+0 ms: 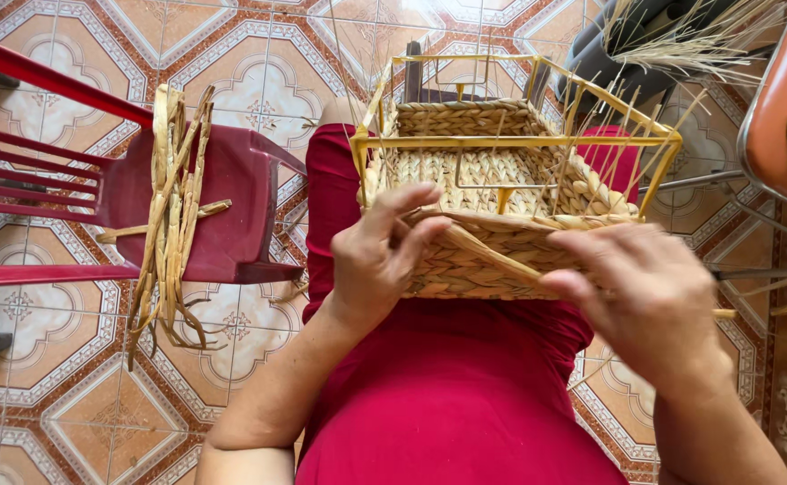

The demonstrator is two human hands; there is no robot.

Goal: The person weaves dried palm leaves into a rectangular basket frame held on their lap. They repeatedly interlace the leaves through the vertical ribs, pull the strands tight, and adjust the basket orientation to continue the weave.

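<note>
Item: woven basket (492, 193), half-finished, resting on the lap over a red garment (447, 386), near centre.

Risks, as judged: the flat strand (492, 256) running along the near wall may slip or slacken if the pinch loosens; dry fibre may crack where it is bent sharply; the basket may tip off the lap, since it is steadied by the hands alone.

Grip: left hand (380, 256) clenched on the near rim and strand; right hand (649, 301) blurred, touching the right corner, closure cannot be told.

Appearance: pale straw braid, built round a yellow wire frame (519, 141); loose stalks projecting upward. Spare strands (173, 207) are laid across a red chair (232, 216), left.
</note>
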